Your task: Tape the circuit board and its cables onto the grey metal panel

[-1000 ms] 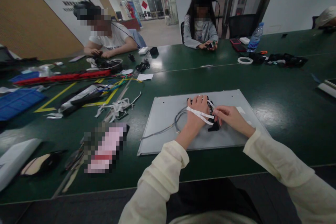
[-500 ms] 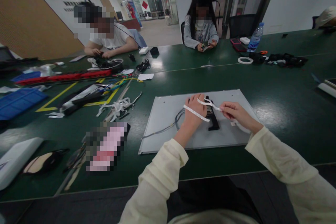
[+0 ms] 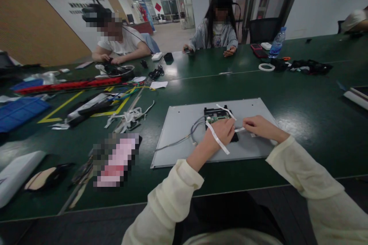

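Observation:
A black frame with a green circuit board (image 3: 213,119) lies on a pale grey panel (image 3: 178,132) in front of me. My left hand (image 3: 220,134) is closed over the frame's lower part, pinching a thin white strip (image 3: 239,129). One length of this strip trails across the back of that hand, and another lies over the frame's upper right. To the right, my right hand (image 3: 260,127) is closed, with the strip stretched between it and the left. A grey cable (image 3: 175,144) runs from the board to the panel's left edge.
Left of the panel are a tangle of white strips (image 3: 132,118), a phone (image 3: 117,160) and a blue tray (image 3: 21,113). Two people sit across the green table (image 3: 189,84). A water bottle (image 3: 277,44) and a white tape roll (image 3: 266,67) stand at the far right.
My left hand has moved down and towards the right hand, uncovering the circuit board. Its fingers have turned inwards. Across the table, one person's hands have moved apart.

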Available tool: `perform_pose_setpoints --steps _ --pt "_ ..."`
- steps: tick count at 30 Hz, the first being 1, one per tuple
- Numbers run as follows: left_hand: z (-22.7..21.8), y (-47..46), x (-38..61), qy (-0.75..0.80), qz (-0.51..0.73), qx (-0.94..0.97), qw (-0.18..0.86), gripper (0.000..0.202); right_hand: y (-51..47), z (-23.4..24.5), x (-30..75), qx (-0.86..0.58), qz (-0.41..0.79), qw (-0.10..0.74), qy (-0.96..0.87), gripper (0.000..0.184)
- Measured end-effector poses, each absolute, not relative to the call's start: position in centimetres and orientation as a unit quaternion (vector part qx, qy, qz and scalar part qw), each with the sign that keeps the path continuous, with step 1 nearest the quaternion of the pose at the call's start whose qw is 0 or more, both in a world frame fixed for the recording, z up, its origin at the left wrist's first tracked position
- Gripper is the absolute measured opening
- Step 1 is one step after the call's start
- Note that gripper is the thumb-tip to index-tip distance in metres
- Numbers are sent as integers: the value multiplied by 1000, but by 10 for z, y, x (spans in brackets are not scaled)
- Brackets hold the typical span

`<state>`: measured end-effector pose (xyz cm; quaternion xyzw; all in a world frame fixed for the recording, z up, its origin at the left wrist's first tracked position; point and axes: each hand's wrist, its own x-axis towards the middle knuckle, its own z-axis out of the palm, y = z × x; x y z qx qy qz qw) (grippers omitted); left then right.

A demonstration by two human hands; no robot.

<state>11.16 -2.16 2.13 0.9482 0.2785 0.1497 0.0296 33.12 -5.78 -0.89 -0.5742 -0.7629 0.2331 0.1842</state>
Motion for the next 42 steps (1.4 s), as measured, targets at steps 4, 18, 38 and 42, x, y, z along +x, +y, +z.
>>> perform_pose_setpoints --steps 4,18,38,42 --pt "21 -31 114 277 60 959 17 16 -59 -8 328 -587 199 164 -768 25" --pt "29 -32 114 292 33 956 12 18 -63 -3 329 -600 175 171 -762 33" --pt "52 -26 106 363 72 928 36 23 -70 9 319 -580 268 325 -697 43" --pt "46 -26 107 336 58 940 26 23 -67 2 321 -592 238 272 -721 41"
